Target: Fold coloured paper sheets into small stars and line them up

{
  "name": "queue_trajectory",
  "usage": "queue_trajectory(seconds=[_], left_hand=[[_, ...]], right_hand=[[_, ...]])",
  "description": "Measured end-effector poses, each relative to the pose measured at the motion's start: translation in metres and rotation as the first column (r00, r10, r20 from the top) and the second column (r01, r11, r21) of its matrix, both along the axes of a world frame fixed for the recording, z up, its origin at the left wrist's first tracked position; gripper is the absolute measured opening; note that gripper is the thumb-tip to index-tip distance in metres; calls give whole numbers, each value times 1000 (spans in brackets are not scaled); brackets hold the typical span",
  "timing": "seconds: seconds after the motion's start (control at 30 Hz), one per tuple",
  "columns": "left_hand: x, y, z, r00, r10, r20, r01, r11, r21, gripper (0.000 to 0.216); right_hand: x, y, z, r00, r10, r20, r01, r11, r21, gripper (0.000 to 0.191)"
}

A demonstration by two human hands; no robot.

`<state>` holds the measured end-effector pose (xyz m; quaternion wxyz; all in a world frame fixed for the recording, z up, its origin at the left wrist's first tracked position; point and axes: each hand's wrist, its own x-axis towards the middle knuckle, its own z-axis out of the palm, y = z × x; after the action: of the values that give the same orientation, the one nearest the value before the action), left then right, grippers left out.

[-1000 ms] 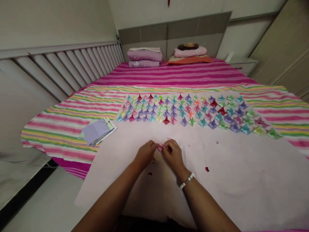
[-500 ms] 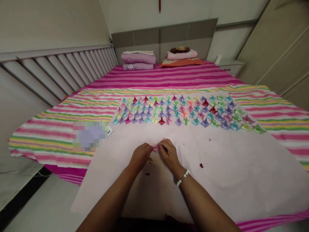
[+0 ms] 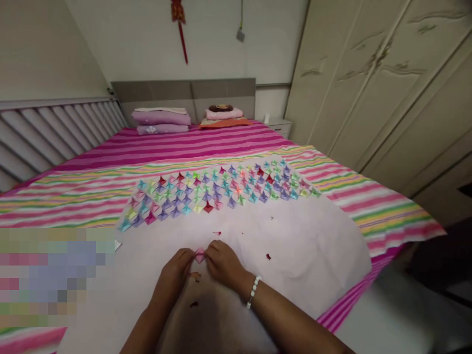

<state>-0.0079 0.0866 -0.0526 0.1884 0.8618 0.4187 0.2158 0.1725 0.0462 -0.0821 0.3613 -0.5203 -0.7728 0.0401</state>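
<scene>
Pink paper piece (image 3: 199, 255), held on the white sheet (image 3: 313, 246).
Left hand (image 3: 177, 270) and right hand (image 3: 223, 263) pinch it; folded paper stars (image 3: 221, 189) lie beyond.

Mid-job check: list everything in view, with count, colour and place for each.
bedspread: one, pink and multicolour stripes, across the view
white sheet: one, white, spread on the bedspread
pink folded paper: one, pink, over the sheet's near part
folded paper shapes: many, mixed colours, rows on the sheet's far part
paper scraps: a few, red, scattered on the sheet's near part
folded blankets: one stack, purple, bedspread's far end, left
pillows: one stack, pink and orange, right of the blankets
wardrobe: one, cream, right side
hanging ornament: one, red, high at the back
bracelet: one, white beads, right wrist
left hand: one, pinching the pink folded paper
right hand: one, pinching its other side
</scene>
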Motion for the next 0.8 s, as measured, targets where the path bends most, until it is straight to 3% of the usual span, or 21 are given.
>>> queue_trajectory(seconds=[0.1,0.23,0.37,0.47,0.6,0.8], left_hand=[[3,2,0,999,-48,12,48,999,0,27],[12,7,-7,998,-48,48,45,997,63,31],[14,19,-17,997,59,56,-66,986,150,49],[8,28,-26,978,168,-126,-150,979,135,58],[0,30,-39,842,342,-417,-331,938,100,64],[4,27,-37,744,304,-595,-323,943,79,66]], right_hand=[[3,-5,4,998,-9,55,10,1000,-29,14],[15,-13,12,999,-21,-41,18,997,-74,14],[47,-16,24,970,-78,-230,68,996,-53,14],[93,-18,34,900,-247,-358,248,968,-44,15],[181,-21,41,740,-530,-414,547,832,-87,12],[299,-38,42,448,-815,-368,835,528,-153,15]])
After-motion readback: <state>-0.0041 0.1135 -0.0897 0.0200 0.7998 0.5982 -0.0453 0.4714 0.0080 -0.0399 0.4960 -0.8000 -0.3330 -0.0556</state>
